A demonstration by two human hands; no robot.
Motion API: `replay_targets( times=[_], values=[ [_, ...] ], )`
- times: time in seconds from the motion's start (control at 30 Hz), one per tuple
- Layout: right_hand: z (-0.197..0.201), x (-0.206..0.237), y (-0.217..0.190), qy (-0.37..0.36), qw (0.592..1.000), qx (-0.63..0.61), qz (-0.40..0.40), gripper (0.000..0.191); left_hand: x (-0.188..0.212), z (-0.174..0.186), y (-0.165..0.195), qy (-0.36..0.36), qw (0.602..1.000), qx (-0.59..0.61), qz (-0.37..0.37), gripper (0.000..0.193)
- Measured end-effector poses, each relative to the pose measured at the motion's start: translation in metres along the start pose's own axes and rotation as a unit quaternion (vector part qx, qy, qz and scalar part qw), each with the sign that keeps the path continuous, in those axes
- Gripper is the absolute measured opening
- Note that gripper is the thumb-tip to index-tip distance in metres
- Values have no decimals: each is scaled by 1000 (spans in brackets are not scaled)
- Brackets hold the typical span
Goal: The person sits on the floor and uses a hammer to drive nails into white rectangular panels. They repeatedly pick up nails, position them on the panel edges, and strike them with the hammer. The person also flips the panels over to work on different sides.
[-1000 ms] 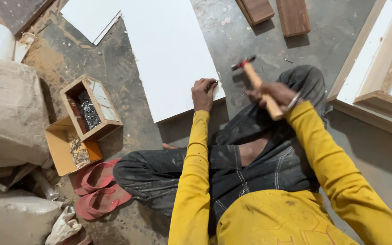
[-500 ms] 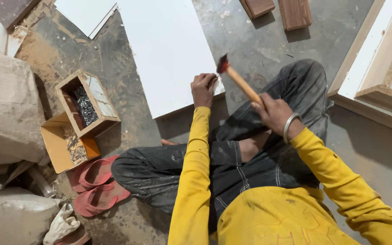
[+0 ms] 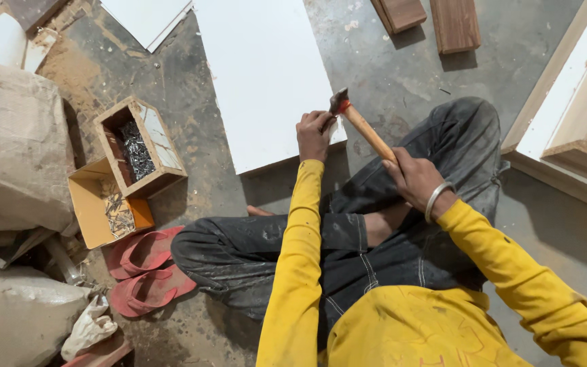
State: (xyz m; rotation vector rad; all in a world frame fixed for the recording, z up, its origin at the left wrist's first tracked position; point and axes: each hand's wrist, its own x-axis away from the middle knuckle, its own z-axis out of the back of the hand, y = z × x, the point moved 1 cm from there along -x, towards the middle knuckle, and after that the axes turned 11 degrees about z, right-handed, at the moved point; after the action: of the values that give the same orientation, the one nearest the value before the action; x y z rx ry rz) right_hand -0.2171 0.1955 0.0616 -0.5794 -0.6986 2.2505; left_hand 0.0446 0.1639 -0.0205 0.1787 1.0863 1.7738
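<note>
Since the earlier frame the hammer (image 3: 361, 126) has swung down, and its head now meets the near corner of the white board (image 3: 266, 75), right beside the left hand (image 3: 315, 133). Nearest, the right hand (image 3: 412, 180) is wrapped tight around the wooden handle's lower end, above crossed legs in dark jeans (image 3: 348, 238). Further out, the left hand's fingers are pinched closed at the board's edge; whether they hold a nail I cannot tell, it is too small to see. With the head so close to those fingers, a slightly off strike could hit them or bend whatever they steady. Left of the board sit a wooden box (image 3: 140, 146) of nails and red sandals (image 3: 145, 268)
</note>
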Motion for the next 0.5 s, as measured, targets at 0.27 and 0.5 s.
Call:
replay_targets(
  times=[0.27,0.5],
  values=[
    [-1,2,-4,19,999,31,11,29,-2,1,2,1,1000,21,15,12],
    [0,2,-13,90,994,-61,3,33,-4,8,-2,0,996,84,32,22]
  ],
)
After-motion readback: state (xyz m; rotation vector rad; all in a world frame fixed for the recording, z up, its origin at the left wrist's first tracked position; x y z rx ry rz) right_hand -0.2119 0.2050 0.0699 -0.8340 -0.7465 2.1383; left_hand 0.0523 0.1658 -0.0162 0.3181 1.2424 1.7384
